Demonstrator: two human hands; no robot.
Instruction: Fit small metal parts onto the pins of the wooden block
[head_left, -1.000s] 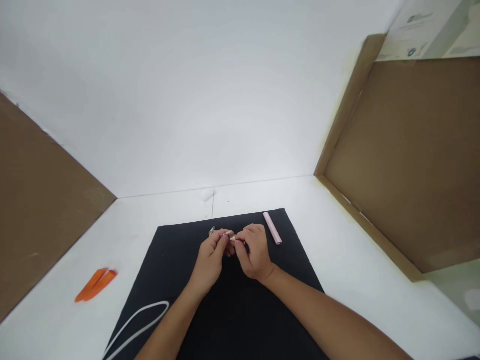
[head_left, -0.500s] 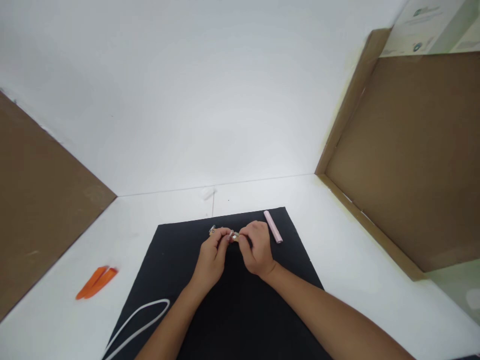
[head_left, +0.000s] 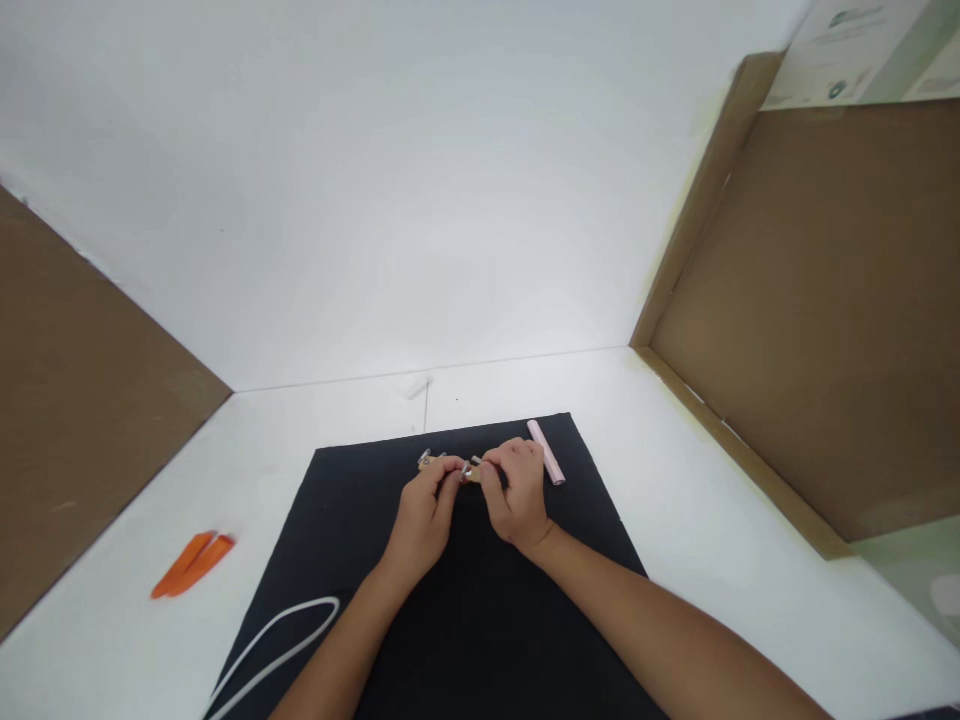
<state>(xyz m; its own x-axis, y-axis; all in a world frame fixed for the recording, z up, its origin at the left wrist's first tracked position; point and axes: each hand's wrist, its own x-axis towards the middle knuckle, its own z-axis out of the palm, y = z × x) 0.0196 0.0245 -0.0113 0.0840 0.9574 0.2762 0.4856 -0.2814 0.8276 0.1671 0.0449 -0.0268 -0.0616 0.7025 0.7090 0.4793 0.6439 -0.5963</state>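
Over the upper part of a black mat, my left hand and my right hand face each other with fingertips close together. Between them is a small tan piece with metal bits, pinched by the fingers of both hands; its exact shape is too small to tell. Another part of tan colour with metal bits shows just beyond my left fingers. A pale pink tube lies on the mat, close beside my right hand.
An orange object lies on the white table at the left. A white cable loop crosses the mat's lower left. A small clear piece is near the back wall. Brown panels stand at both sides.
My right hand has shifted very slightly to the right and up, and a little more of the tan piece shows between the fingertips. My left hand is nearly unmoved.
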